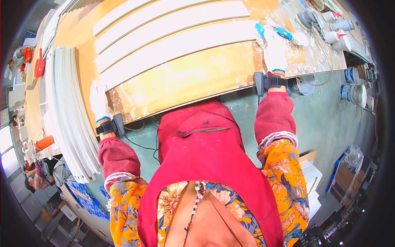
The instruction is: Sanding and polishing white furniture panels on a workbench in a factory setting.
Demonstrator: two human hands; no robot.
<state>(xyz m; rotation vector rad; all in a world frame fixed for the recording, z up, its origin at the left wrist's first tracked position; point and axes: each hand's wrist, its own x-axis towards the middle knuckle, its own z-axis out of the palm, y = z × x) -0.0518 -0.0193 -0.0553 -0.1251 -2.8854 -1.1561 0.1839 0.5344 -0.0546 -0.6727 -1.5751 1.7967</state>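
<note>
I can read no lettering from here; the blue labels (345,93) on the white buckets (360,95) at right are too small.

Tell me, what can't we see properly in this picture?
- Head view, left hand: fingers washed out by glare.
- Head view, right hand: grip lost in glare.
- Head view, bucket: partly hidden by the table.
- Head view, legs: covered by the red apron.

Strips (177,46) lie side by side across the desk (185,86); stack (68,111) along its left edge; bottles (342,25) at its right end; buckets (358,96) on the floor (325,119), right.
</note>
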